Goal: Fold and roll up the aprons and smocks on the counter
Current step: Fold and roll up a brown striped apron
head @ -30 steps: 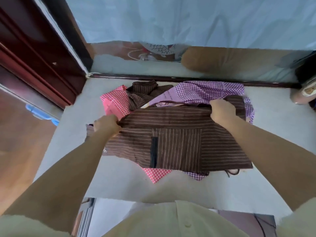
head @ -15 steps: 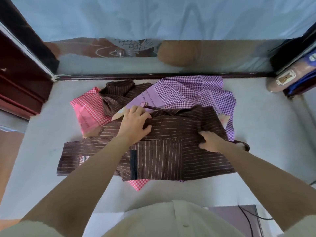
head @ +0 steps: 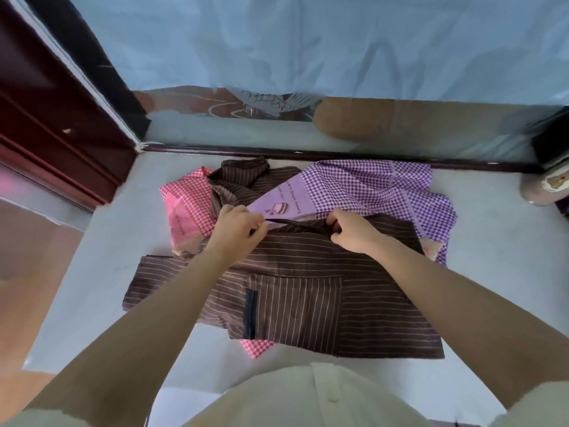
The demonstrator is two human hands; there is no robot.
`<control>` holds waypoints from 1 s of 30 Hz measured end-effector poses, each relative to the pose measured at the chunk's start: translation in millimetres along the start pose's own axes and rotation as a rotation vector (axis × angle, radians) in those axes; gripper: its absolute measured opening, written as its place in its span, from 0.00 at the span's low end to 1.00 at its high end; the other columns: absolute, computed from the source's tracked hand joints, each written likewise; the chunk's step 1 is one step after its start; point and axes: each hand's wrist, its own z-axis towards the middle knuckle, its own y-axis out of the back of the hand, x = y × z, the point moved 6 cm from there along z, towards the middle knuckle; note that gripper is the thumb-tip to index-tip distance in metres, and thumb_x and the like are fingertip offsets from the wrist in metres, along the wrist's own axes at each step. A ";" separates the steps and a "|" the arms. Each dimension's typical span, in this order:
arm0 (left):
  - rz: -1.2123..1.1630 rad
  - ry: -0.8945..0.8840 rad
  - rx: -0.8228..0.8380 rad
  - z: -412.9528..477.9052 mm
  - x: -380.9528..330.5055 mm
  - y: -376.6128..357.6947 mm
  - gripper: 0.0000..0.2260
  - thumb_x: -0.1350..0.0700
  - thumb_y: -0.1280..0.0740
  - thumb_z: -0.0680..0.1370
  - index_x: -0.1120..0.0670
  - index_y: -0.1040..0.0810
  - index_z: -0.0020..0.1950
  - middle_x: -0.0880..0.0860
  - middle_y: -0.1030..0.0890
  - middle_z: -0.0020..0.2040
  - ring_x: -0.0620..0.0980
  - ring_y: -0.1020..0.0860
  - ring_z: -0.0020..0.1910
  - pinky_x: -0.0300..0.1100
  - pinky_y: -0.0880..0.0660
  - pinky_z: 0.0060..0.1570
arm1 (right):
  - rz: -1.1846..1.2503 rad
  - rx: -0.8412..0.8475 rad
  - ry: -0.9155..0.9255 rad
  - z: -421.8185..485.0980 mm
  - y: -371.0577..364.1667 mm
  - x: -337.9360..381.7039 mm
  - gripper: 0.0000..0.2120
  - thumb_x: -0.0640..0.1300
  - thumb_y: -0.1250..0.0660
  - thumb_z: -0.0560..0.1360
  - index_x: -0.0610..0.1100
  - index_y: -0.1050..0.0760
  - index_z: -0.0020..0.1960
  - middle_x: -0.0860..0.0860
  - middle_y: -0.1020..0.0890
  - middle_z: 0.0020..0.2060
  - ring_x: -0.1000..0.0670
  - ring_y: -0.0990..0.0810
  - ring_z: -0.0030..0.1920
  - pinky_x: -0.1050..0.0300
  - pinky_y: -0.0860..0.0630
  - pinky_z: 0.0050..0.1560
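Both arms stretch forward, hands near each other. The left hand [head: 238, 224] and right hand [head: 354, 232] each pinch the dark strap [head: 295, 225] at the far edge of the brown striped apron [head: 308, 300], spread on the counter [head: 92, 260] over a pink gingham apron [head: 187, 204] and a purple gingham apron [head: 369, 186].

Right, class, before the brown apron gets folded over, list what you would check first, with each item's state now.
1. Grip of left hand on far edge of brown apron: ok.
2. Grip of right hand on the same edge: ok.
3. Brown apron on top of the pile: ok.
4. Clear of pink apron and purple apron: not ok, it overlaps both.
5. Ends of strap untangled: cannot tell, hidden.
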 end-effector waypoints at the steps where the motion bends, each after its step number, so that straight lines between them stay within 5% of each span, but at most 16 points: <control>1: -0.001 0.010 -0.007 -1.7 3.2 2.0 0.09 0.53 0.36 0.79 0.53 0.17 0.45 0.49 0.21 0.37 0.49 0.27 0.42 0.47 0.34 0.56 | -0.019 0.024 -0.021 0.3 -3.5 -3.3 0.19 0.39 0.31 0.75 0.45 0.30 0.65 0.48 0.23 0.62 0.47 0.22 0.61 0.51 0.25 0.62; 5: 0.003 0.125 -0.085 -10.0 12.9 4.9 0.10 0.55 0.30 0.75 0.51 0.19 0.56 0.52 0.21 0.49 0.54 0.26 0.52 0.50 0.33 0.56 | -0.071 -0.052 -0.039 -2.4 -4.9 -5.2 0.14 0.47 0.30 0.75 0.46 0.29 0.58 0.48 0.20 0.52 0.50 0.22 0.48 0.55 0.24 0.50; 8: -0.007 0.351 0.080 -8.4 25.3 -7.2 0.21 0.48 0.29 0.73 0.52 0.24 0.65 0.54 0.23 0.58 0.57 0.27 0.59 0.53 0.30 0.60 | 0.128 0.009 -0.028 -5.1 -12.3 7.0 0.16 0.56 0.35 0.78 0.46 0.26 0.59 0.51 0.21 0.52 0.52 0.22 0.51 0.54 0.23 0.55; 12: -0.124 0.344 0.185 -11.1 33.4 -11.0 0.08 0.50 0.29 0.73 0.50 0.17 0.50 0.50 0.17 0.46 0.52 0.21 0.49 0.50 0.26 0.55 | 0.208 0.231 -0.019 -13.5 -27.3 25.1 0.16 0.56 0.35 0.77 0.47 0.25 0.58 0.51 0.20 0.51 0.54 0.22 0.49 0.59 0.25 0.50; 17: -0.627 0.287 0.150 -18.5 40.6 6.8 0.04 0.58 0.27 0.73 0.50 0.20 0.43 0.47 0.20 0.39 0.44 0.24 0.39 0.38 0.30 0.42 | 0.613 -0.028 0.035 -24.5 18.3 45.0 0.15 0.51 0.39 0.81 0.42 0.20 0.45 0.52 0.20 0.33 0.54 0.26 0.33 0.61 0.30 0.44; 20: -0.641 0.181 0.353 -24.2 38.6 10.5 0.02 0.55 0.28 0.75 0.49 0.18 0.46 0.48 0.18 0.43 0.42 0.25 0.40 0.42 0.31 0.45 | 0.550 0.289 -0.086 -33.6 13.6 47.9 0.18 0.49 0.42 0.83 0.40 0.20 0.44 0.53 0.18 0.29 0.54 0.27 0.30 0.63 0.29 0.45; 23: -0.618 0.130 0.600 -37.9 28.8 9.9 0.03 0.52 0.29 0.76 0.50 0.18 0.45 0.45 0.18 0.44 0.39 0.22 0.43 0.37 0.30 0.49 | 0.280 0.520 -0.241 -39.4 -8.1 38.6 0.15 0.48 0.39 0.82 0.38 0.20 0.51 0.46 0.15 0.39 0.51 0.24 0.33 0.61 0.26 0.38; 27: -0.621 0.111 0.730 -50.2 20.4 5.9 0.08 0.51 0.28 0.75 0.55 0.15 0.44 0.46 0.16 0.42 0.38 0.20 0.43 0.34 0.30 0.49 | 0.123 -0.115 -0.329 -21.0 -3.5 27.1 0.17 0.51 0.35 0.79 0.39 0.25 0.61 0.44 0.19 0.54 0.48 0.21 0.49 0.55 0.24 0.51; 28: -0.645 0.105 0.738 -51.7 18.6 4.9 0.08 0.51 0.28 0.75 0.55 0.15 0.44 0.45 0.16 0.39 0.38 0.19 0.41 0.36 0.29 0.51 | 0.090 -0.149 -0.336 -21.2 -5.4 30.4 0.22 0.53 0.35 0.79 0.40 0.27 0.65 0.43 0.21 0.60 0.46 0.21 0.55 0.53 0.25 0.56; 30: -0.692 0.117 0.732 -55.7 18.2 1.9 0.13 0.51 0.30 0.77 0.61 0.16 0.43 0.45 0.18 0.32 0.38 0.21 0.34 0.36 0.28 0.51 | 0.106 0.048 -0.423 -24.6 -25.6 32.5 0.31 0.60 0.39 0.79 0.39 0.34 0.72 0.41 0.27 0.68 0.42 0.26 0.66 0.49 0.28 0.64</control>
